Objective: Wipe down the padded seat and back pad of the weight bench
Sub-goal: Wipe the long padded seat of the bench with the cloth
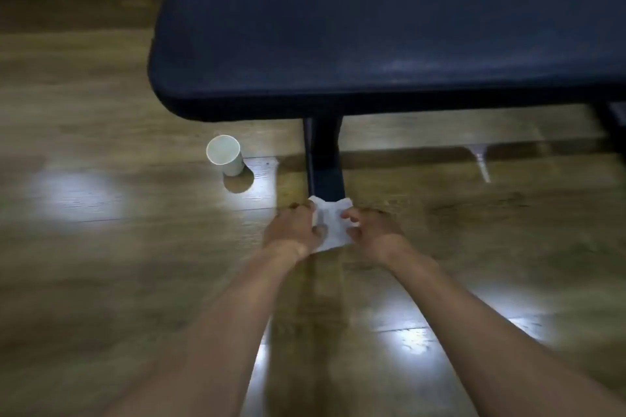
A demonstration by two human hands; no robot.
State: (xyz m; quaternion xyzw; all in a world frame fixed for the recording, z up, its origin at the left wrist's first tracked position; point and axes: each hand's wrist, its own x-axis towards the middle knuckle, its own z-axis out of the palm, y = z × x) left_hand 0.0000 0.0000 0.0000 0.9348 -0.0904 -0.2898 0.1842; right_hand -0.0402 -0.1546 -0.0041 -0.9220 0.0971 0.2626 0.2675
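Note:
The dark padded bench pad (389, 27) fills the upper part of the head view, its near edge rounded. Below and in front of it, both my hands hold a white wipe (330, 223) between them. My left hand (293, 230) grips its left side and my right hand (371, 230) pinches its right side. The wipe is held in the air over the floor, just in front of the bench's dark leg (323, 159). The picture is blurred.
A white paper cup (225, 154) stands upright on the wooden floor (101, 247) to the left of the bench leg. Another dark leg of the frame (609, 125) shows at the right edge. Bright light patches reflect off the floor.

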